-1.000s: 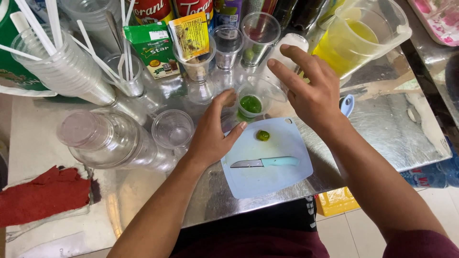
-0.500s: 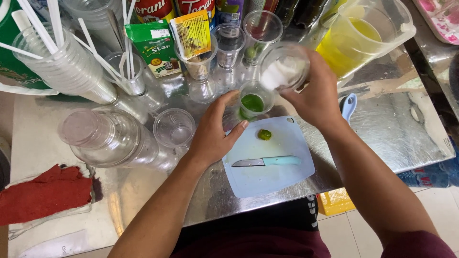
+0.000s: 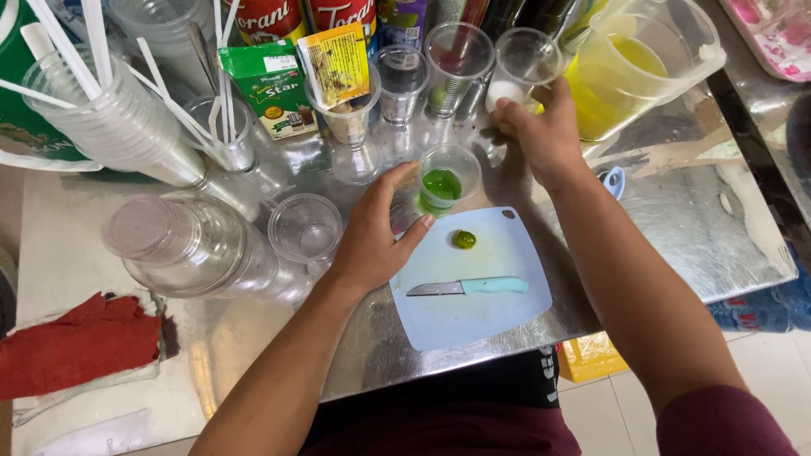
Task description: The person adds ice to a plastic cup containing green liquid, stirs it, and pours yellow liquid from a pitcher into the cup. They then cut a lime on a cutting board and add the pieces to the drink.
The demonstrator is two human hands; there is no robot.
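Observation:
My left hand (image 3: 372,241) curls around the left side of a small clear plastic cup (image 3: 446,179) with green liquid in its bottom, thumb and fingers touching it. The cup stands at the far edge of a pale blue cutting board (image 3: 448,325). On the board lie a small green lime piece (image 3: 463,240) and a knife with a teal handle (image 3: 470,287). My right hand (image 3: 547,137) grips a taller clear cup (image 3: 525,61) with something white in its bottom, held up near the far row of cups.
A jug of yellow liquid (image 3: 629,72) stands at the back right. Stacked plastic cups (image 3: 118,127), straws, cartons and bottles crowd the back and left. An empty cup (image 3: 304,226) and a lying cup stack (image 3: 182,245) sit left. A red cloth (image 3: 76,342) lies front left.
My right hand took hold of the taller cup, tipped it over the green cup, then carried it back and to the right. My left hand stayed at the green cup.

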